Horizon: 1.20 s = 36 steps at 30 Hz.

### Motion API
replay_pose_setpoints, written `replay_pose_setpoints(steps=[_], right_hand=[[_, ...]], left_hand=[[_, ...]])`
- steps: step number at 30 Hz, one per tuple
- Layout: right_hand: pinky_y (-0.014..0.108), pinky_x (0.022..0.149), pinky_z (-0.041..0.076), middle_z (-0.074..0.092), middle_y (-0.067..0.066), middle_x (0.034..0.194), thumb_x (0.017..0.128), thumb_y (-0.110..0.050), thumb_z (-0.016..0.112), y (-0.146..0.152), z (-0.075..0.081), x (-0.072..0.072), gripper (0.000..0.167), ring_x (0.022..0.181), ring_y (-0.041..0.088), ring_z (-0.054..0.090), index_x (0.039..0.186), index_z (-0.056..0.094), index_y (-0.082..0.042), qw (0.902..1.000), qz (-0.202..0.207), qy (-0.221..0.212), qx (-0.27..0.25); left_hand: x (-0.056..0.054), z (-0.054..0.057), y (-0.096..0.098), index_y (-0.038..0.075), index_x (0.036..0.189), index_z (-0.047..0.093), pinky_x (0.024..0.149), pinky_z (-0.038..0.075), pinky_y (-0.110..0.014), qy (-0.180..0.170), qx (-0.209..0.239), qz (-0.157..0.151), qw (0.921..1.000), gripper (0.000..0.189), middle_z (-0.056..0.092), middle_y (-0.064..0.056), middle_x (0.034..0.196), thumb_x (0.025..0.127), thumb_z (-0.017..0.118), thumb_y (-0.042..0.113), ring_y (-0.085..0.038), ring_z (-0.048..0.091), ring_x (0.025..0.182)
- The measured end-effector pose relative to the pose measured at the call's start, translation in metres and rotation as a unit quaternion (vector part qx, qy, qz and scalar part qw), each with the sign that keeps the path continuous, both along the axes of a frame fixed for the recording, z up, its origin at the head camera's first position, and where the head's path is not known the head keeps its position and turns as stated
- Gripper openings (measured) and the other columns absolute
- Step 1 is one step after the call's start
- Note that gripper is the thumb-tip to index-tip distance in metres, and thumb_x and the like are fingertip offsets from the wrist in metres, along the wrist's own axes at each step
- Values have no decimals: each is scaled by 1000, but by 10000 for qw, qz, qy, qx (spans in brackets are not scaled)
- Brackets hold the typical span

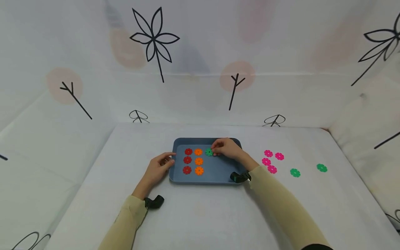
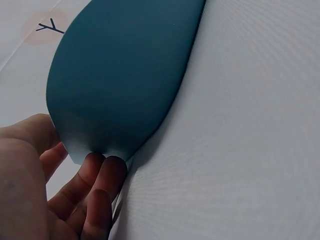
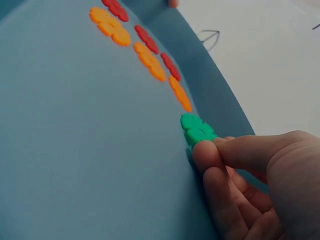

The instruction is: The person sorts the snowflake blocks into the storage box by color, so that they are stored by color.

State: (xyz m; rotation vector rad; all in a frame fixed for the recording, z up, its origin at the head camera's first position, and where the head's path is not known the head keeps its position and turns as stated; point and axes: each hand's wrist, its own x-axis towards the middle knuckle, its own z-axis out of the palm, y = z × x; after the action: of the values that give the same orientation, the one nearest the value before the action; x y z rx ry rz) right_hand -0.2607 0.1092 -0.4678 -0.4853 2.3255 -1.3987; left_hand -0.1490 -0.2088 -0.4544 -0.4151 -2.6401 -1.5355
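A blue-grey tray (image 1: 218, 175) lies on the white-covered table. My left hand (image 1: 156, 170) grips its left rim; in the left wrist view curled fingers (image 2: 112, 172) press the tray's outer wall (image 2: 120, 90). My right hand (image 1: 229, 148) is over the tray's far part and pinches a green flower-shaped plastic disc (image 3: 196, 128) between thumb and fingertips, close over the tray floor. To the left of that disc is a column of orange discs (image 1: 199, 161), then a column of red discs (image 1: 187, 160), all lying flat in the tray.
Right of the tray, several pink flower-shaped discs (image 1: 272, 169) lie on the table in a loose group. Farther right are two green discs, a nearer one (image 1: 295, 173) and one close to the right edge (image 1: 322, 168). White patterned cloth (image 1: 193, 97) hangs behind the table.
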Motion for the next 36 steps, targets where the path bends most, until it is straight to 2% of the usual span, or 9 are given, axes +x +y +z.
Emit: replay_pose_setpoints(steps=[9,25,31,36], right_hand=[[30,73,56,70,7,86,95,-7,67,0,2,2,10,79,18,68,102,70,-2,9999,-144,20,-30],[30,70,55,71,4,84,94,-8,69,1,2,5,7,74,17,68,98,73,-5,9973,-273,646,212],[32,73,55,71,4,93,94,-12,70,7,14,6,11,76,18,67,102,74,-6,9952,-266,899,283],[37,81,52,71,5,103,94,-15,70,23,28,8,18,88,20,65,108,74,-6,9928,-259,1091,428]], left_hand=[[1,1,1,-2,126,65,69,45,-25,-17,-25,37,10000,31,63,-12,96,97,64,9,-19,56,78],[2,1,1,-1,126,65,71,45,-26,-19,-6,33,10000,31,64,-12,96,98,65,11,-22,57,80],[1,2,1,-1,126,66,71,45,-26,-30,-4,27,10000,31,64,-12,96,98,65,11,-20,57,79],[1,2,1,-1,126,66,70,45,-26,-9,-9,40,10000,30,63,-12,96,97,65,10,-19,56,78]])
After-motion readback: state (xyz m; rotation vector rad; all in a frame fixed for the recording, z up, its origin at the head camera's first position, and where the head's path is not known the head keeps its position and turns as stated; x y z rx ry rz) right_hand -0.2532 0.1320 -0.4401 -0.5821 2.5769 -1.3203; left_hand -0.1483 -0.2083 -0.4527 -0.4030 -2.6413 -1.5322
